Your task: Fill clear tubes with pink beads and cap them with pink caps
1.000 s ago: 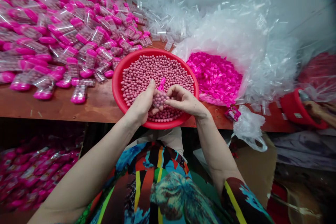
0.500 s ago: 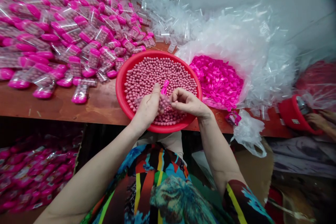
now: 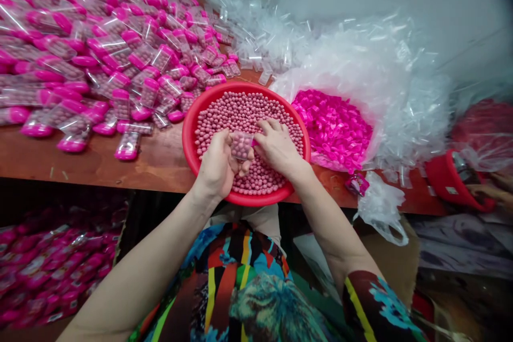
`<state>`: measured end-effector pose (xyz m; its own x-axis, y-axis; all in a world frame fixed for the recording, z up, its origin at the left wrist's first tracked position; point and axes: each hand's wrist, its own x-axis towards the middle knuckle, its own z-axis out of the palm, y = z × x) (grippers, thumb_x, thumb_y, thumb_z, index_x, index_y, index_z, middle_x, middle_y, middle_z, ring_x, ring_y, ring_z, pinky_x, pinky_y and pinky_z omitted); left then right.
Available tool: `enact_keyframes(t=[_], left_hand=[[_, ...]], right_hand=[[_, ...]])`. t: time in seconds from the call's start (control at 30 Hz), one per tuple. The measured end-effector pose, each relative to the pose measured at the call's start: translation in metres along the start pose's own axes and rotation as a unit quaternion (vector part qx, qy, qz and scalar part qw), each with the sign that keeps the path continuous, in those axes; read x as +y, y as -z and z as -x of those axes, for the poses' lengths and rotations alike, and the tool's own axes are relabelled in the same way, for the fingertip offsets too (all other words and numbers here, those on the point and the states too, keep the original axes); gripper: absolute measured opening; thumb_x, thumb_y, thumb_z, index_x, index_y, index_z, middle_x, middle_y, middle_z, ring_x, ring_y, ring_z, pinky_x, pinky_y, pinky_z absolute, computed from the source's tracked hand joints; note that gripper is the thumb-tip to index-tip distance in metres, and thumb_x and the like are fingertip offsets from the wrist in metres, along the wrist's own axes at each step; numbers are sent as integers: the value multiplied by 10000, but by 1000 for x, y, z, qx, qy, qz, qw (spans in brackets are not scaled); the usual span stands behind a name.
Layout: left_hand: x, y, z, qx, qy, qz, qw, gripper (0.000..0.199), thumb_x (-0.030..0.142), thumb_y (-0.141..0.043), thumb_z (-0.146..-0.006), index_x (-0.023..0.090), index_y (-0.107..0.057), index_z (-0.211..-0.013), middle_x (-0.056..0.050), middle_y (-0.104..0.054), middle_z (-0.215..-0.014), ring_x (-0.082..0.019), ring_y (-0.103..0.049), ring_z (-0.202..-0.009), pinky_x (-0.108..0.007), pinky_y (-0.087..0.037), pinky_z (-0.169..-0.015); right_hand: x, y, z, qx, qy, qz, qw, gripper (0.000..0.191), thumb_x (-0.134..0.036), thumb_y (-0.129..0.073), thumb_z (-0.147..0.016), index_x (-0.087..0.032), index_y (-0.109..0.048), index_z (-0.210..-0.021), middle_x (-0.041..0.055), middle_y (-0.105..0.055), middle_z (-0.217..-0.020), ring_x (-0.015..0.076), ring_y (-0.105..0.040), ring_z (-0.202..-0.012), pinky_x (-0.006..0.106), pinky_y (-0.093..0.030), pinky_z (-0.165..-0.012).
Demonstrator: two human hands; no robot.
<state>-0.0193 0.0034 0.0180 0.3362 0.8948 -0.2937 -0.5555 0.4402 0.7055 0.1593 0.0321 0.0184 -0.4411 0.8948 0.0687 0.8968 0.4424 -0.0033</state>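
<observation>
A red basin [image 3: 188, 139] full of pink beads [image 3: 236, 107] sits at the table's front edge. Over it, my left hand [image 3: 219, 165] grips a small clear container [image 3: 242, 145] filled with pink beads. My right hand [image 3: 277, 148] is at the container's right end, its fingers closed on a bright pink piece, mostly hidden by the fingers. Right of the basin lies a heap of bright pink caps [image 3: 332, 128] in a clear plastic bag.
Filled containers with pink caps [image 3: 116, 48] are piled at the left. Clear empty containers [image 3: 264, 32] lie behind. At the far right, another person's hand [image 3: 492, 187] reaches toward a red bucket [image 3: 444, 176]. A white bag [image 3: 379, 200] hangs over the edge.
The clear container has turned level and shows plainly in my left hand. My right hand has turned over it and now holds the pink piece against its end. The view has shifted slightly.
</observation>
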Motion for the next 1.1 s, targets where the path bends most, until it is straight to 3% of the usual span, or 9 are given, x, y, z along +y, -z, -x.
enact_keyframes(t=[0.1,0.17,0.27,0.33,0.4,0.53,0.77,0.9,1.1], left_hand=[[-1,1,0,-40,25,44,998,302,375,-411,-956,167,-629,-972,-76,-661,-756,-176,-592,-584,-275,-441,-486],[-4,0,1,-57,31,60,996,226,323,-483,-943,159,-627,-1001,-73,-683,-806,-154,-596,-596,-260,-471,-515],[-10,-1,1,-63,4,30,998,172,293,-608,-928,156,-634,-1027,-73,-707,-907,-133,-627,-667,-229,-493,-567],[-13,-2,2,-69,-14,11,997,182,294,-663,-912,156,-648,-1028,-76,-712,-986,-134,-651,-739,-229,-519,-623],[-14,-2,2,-76,-17,6,997,197,306,-684,-904,158,-662,-1031,-75,-709,-1034,-140,-663,-783,-237,-532,-657],[-14,0,1,-77,-19,-6,997,194,334,-691,-894,154,-675,-962,-60,-690,-947,-137,-636,-757,-221,-500,-613],[-14,-2,-1,-5,-32,-64,997,208,339,-677,-857,160,-642,-756,-12,-583,-709,-93,-484,-554,-204,-309,-446],[-14,-2,-3,-1,-15,-56,998,163,303,-641,-846,154,-669,-786,-15,-591,-696,-94,-493,-536,-204,-299,-423],[-16,-1,-3,-51,-10,-29,998,229,312,-734,-842,146,-704,-997,-41,-695,-883,-122,-647,-675,-215,-493,-553]], right_hand=[[11,4,5,64,-63,-137,986,139,-239,-633,-961,-156,-694,-1054,164,-705,-1150,317,-616,-1124,478,-484,-987],[13,6,8,126,-107,-287,944,233,-333,-672,-953,-180,-670,-1129,94,-719,-1048,243,-658,-951,399,-533,-901],[4,10,14,180,-129,-459,860,393,-454,-741,-901,-236,-659,-1217,47,-726,-1149,210,-670,-1035,355,-553,-955],[-6,13,18,170,-135,-503,837,380,-492,-717,-916,-242,-691,-1201,46,-732,-1189,221,-664,-1122,378,-541,-1030],[-15,17,21,159,-129,-503,839,347,-506,-646,-968,-240,-722,-1177,50,-745,-1162,228,-668,-1136,403,-537,-1051],[-20,22,27,183,-57,-434,880,258,-411,-596,-1023,-265,-745,-1175,52,-741,-1136,216,-666,-1095,402,-528,-1033],[4,30,35,110,11,-375,920,236,-385,-606,-1023,-297,-763,-1176,50,-707,-1050,214,-648,-1004,392,-543,-937],[16,27,38,135,-10,-313,940,211,-381,-647,-994,-297,-789,-1127,64,-698,-1019,237,-641,-1006,427,-534,-961],[-9,14,36,222,-86,-428,872,229,-369,-619,-1015,-276,-744,-1183,50,-752,-1170,216,-678,-1134,405,-535,-1053]])
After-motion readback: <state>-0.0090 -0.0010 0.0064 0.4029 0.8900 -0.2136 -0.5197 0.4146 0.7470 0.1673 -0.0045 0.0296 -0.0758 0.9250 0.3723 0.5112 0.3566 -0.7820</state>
